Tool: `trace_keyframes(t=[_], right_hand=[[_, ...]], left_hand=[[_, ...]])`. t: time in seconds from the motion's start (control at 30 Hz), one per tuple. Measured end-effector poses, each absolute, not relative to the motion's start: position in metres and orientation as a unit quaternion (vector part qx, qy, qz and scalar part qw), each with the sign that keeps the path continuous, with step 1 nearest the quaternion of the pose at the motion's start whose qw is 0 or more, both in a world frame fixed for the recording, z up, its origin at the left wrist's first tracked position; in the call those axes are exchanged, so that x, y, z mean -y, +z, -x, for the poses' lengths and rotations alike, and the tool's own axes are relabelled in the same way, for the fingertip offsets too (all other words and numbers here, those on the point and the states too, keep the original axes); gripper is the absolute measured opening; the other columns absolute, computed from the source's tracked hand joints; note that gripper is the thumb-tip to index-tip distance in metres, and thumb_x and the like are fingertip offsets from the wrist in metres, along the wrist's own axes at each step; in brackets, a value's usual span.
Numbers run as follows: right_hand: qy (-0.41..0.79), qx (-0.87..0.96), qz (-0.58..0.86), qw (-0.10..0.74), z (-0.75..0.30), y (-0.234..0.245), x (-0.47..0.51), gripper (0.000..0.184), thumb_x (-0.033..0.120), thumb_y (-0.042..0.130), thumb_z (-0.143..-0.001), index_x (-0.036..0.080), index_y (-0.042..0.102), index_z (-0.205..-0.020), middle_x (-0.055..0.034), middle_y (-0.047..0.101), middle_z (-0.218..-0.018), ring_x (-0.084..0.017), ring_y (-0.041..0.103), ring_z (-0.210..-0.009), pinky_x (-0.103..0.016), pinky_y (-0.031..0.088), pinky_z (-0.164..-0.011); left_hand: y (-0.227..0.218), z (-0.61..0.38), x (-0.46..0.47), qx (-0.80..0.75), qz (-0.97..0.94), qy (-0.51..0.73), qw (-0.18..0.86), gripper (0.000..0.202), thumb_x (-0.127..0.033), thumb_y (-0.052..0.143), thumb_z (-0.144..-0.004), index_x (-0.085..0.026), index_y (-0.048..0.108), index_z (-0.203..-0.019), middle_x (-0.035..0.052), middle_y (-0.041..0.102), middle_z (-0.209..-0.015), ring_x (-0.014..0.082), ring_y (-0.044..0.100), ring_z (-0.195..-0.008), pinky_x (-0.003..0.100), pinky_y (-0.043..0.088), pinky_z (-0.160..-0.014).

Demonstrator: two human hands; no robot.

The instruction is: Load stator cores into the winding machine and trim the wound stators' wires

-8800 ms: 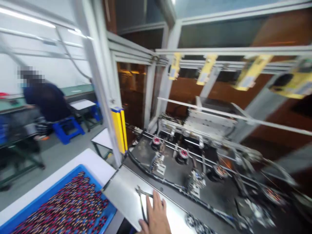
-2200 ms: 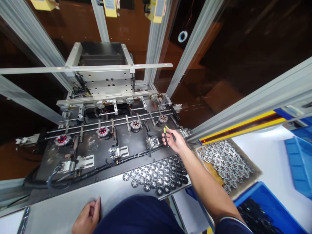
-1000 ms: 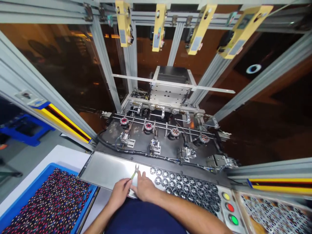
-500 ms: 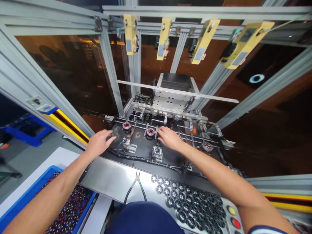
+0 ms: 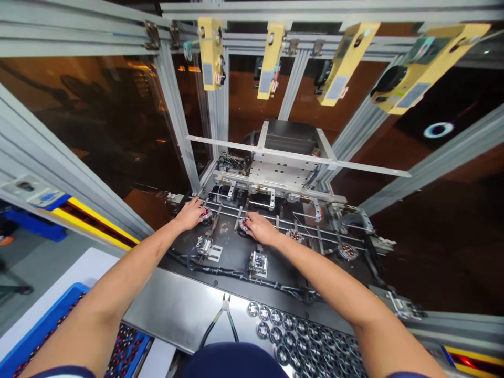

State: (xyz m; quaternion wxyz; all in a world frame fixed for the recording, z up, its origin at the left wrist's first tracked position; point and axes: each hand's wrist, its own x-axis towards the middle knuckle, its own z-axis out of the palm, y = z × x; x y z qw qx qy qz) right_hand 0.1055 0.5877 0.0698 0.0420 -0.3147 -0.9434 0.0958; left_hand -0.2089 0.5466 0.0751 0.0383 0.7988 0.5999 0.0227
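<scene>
My left hand (image 5: pixel 189 215) reaches to the leftmost round motor stator (image 5: pixel 205 213), which has red segments and sits in its holder. Its fingers curl at the stator's rim, partly hiding it. At a second red motor stator (image 5: pixel 244 224), my right hand (image 5: pixel 261 229) grips the right edge between thumb and fingers. Both stators rest low in the fixture. Beyond my right hand, along the same rails, sit a stator with copper-coloured coils (image 5: pixel 294 235) and another coiled stator (image 5: pixel 348 252).
Many black-rimmed rings (image 5: pixel 289 338) lie on the metal ledge (image 5: pixel 169 299), beside cutting pliers (image 5: pixel 226 315). A blue tray (image 5: pixel 74 290) with small dark parts stands at lower left. Metal clamps (image 5: pixel 258 262) rise before the holders. Yellow tool balancers (image 5: pixel 271 60) hang from the frame overhead.
My left hand has moved right and forward onto the leftmost stator. My right hand has closed in on the second stator's edge. The camera view has shifted slightly.
</scene>
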Motion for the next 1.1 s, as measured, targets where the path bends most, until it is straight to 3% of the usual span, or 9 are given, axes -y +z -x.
trace_keyframes(t=[0.27, 0.67, 0.83, 0.93, 1.0, 1.1], right_hand=[[0.123, 0.939, 0.321, 0.035, -0.102, 0.061, -0.592, 0.034, 0.033, 0.059, -0.093, 0.017, 0.057, -0.123, -0.0100, 0.056, -0.130, -0.025, 0.058, -0.114, -0.048, 0.050, -0.095], [0.158, 0.933, 0.321, 0.022, -0.101, 0.074, -0.598, 0.031, 0.033, 0.059, -0.093, 0.015, 0.059, -0.119, -0.0100, 0.059, -0.123, -0.023, 0.061, -0.107, -0.044, 0.053, -0.091], [0.183, 0.923, 0.330, 0.077, -0.100, 0.095, -0.588, 0.029, 0.032, 0.060, -0.093, 0.015, 0.060, -0.116, -0.0089, 0.061, -0.121, -0.022, 0.061, -0.106, -0.044, 0.053, -0.091], [0.205, 0.916, 0.319, 0.134, -0.099, 0.124, -0.555, 0.017, 0.024, 0.057, -0.093, 0.012, 0.063, -0.104, -0.0114, 0.061, -0.120, -0.023, 0.059, -0.111, -0.045, 0.049, -0.097], [0.226, 0.913, 0.294, 0.168, -0.102, 0.144, -0.519, 0.013, 0.017, 0.053, -0.094, 0.011, 0.064, -0.097, -0.0147, 0.059, -0.122, -0.021, 0.056, -0.115, -0.041, 0.046, -0.103], [0.266, 0.913, 0.241, 0.192, -0.109, 0.159, -0.455, 0.012, 0.017, 0.052, -0.093, 0.014, 0.062, -0.100, -0.0123, 0.059, -0.123, -0.017, 0.056, -0.116, -0.031, 0.047, -0.102]], left_hand=[[0.069, 0.221, -0.575, -0.579, -0.810, -0.031, 0.085, 0.035, -0.033, 0.059, -0.091, -0.017, 0.057, -0.122, 0.0103, 0.059, -0.126, 0.0243, 0.061, -0.109, 0.047, 0.052, -0.090], [0.076, 0.223, -0.582, -0.554, -0.822, -0.057, 0.119, 0.034, -0.033, 0.059, -0.091, -0.017, 0.058, -0.121, 0.0101, 0.060, -0.125, 0.0239, 0.061, -0.108, 0.046, 0.053, -0.090], [0.077, 0.223, -0.579, -0.553, -0.822, -0.069, 0.117, 0.032, -0.033, 0.058, -0.092, -0.018, 0.059, -0.120, 0.0100, 0.059, -0.126, 0.0236, 0.061, -0.108, 0.046, 0.052, -0.091], [0.078, 0.223, -0.578, -0.555, -0.821, -0.074, 0.114, 0.032, -0.033, 0.058, -0.092, -0.018, 0.059, -0.120, 0.0100, 0.059, -0.126, 0.0236, 0.061, -0.108, 0.046, 0.052, -0.091], [0.078, 0.223, -0.576, -0.559, -0.819, -0.069, 0.112, 0.033, -0.033, 0.059, -0.091, -0.017, 0.058, -0.121, 0.0101, 0.059, -0.126, 0.0237, 0.061, -0.108, 0.046, 0.053, -0.090], [0.080, 0.220, -0.573, -0.564, -0.818, -0.043, 0.106, 0.034, -0.033, 0.059, -0.091, -0.017, 0.058, -0.121, 0.0101, 0.060, -0.125, 0.0237, 0.061, -0.107, 0.046, 0.053, -0.089]])
